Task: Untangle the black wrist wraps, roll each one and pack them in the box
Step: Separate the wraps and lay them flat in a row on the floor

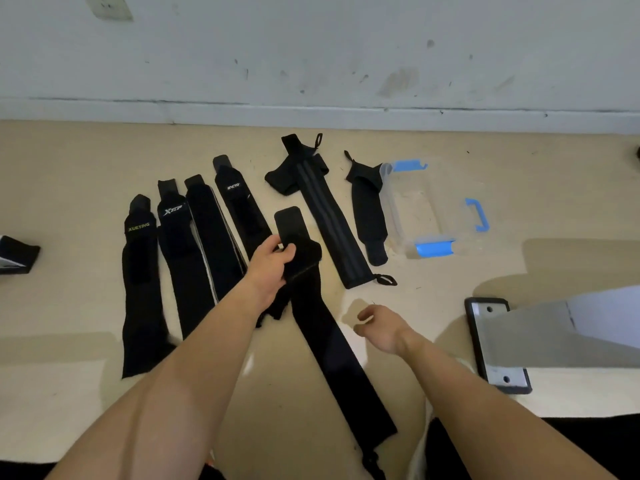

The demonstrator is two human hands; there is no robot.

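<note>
Right now my left hand (273,261) is curled round the long wrap (329,341) close to its upper end, thumb over the top and fingers tucked beneath the cloth. That wrap starts with a rounded tab at about twelve o'clock from the hand. It bunches where I grip it, then runs flat across the floor (104,161) toward five o'clock, ending near the bottom edge of my view. My right hand (377,327) hovers just off the wrap's three o'clock side, apart from it. Its fingers are loosely curled inward with nothing that I can make out between them.

From nine to eleven o'clock of the left hand a row of four wraps (194,244) lies side by side, tabs pointing away from me. Three carry lettering near the top; the third from the left is plain. My left forearm crosses the near part of the rightmost one.

At one o'clock a striped wrap (325,216) lies slanted, its far end folded into a wad, with a small loop at each end. Toward two o'clock a short wrap (367,209) lies against the left wall of the box (446,202), which is clear plastic with blue clasps and a blue handle. Whether its lid is on I cannot tell.

At four o'clock a black-framed plate (495,344) with two holes lies flat, partly under a pale grey shape. At the far nine o'clock edge sits a dark block (17,254). The scuffed wall (311,46) fills twelve o'clock.
</note>
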